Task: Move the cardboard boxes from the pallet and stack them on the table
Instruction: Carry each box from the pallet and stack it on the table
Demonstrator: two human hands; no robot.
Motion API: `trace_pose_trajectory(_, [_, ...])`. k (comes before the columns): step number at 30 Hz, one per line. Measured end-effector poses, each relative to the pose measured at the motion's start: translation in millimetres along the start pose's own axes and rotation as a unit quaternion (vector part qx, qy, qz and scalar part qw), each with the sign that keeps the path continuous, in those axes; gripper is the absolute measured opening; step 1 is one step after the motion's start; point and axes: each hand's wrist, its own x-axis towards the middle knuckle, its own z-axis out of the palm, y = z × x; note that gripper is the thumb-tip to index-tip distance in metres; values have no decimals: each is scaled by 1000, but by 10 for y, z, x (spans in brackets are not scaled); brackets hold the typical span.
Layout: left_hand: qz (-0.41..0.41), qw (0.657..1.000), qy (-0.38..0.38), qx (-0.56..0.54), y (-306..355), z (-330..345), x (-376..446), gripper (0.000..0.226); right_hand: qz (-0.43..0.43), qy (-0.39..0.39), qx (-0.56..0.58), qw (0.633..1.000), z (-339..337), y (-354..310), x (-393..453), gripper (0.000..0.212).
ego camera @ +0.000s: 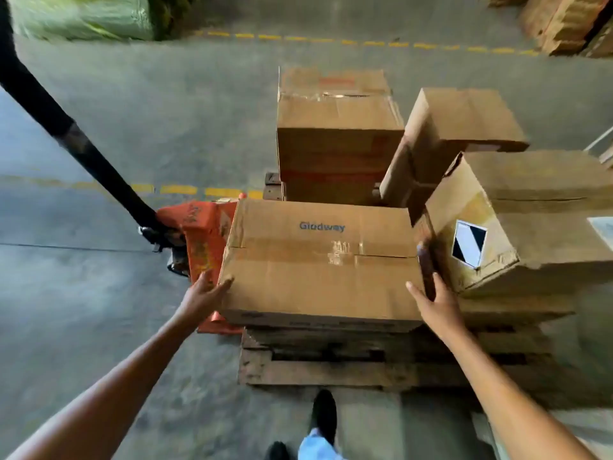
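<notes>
- Shoes (323,415) at 6 o'clock mark where we stand, at the pallet (331,370) edge.
- Our left hand (202,295) and right hand (438,303) flank the taped Glodway box (318,260), fingers (416,288) spread, touching its near corners, gripping nothing yet.
- Box sits on the pallet's near edge, dead ahead.
- We judge it stiff, bulky, possibly heavy: take both side walls low.
</notes>
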Motion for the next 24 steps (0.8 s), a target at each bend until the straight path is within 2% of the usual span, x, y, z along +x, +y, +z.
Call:
trace_pose_trajectory(3, [-35,994,-12,-103,-40,171,211,41,90,-19,70,993,54,263,300,77])
trace_pose_trajectory(6, [-66,988,11,-139,-122,292,402,42,125,-51,122,983,219,429,435,61])
trace_pose_trajectory(9, [-92,986,11,-136,-186,361,515,53,117,-44,170,978,351,516,510,51])
trace_pose_trajectory(15, [-64,985,-7,-162,-147,108,394,60,87,-53,226,969,204,364,363,34])
trace_pose_trajectory(16, [-64,984,-3,-168,-114,19,364,61,81,-59,224,970,167,278,304,38])
trace_pose_trajectory(18, [-55,984,-7,-171,-42,-211,275,65,73,-59,217,972,109,129,110,65])
trace_pose_trajectory(19, [-48,984,-15,-170,-16,-343,220,68,76,-53,214,972,86,62,-29,70])
trace_pose_trajectory(22, [-18,984,-38,-173,16,-733,28,71,66,-18,233,970,29,-64,-540,36])
trace_pose_trajectory(23, [-3,983,-50,-174,33,-862,-67,72,70,-6,244,967,19,-77,-751,31])
trace_pose_trajectory(24, [15,982,-67,-177,58,-977,-172,73,77,3,252,965,0,-93,-986,38])
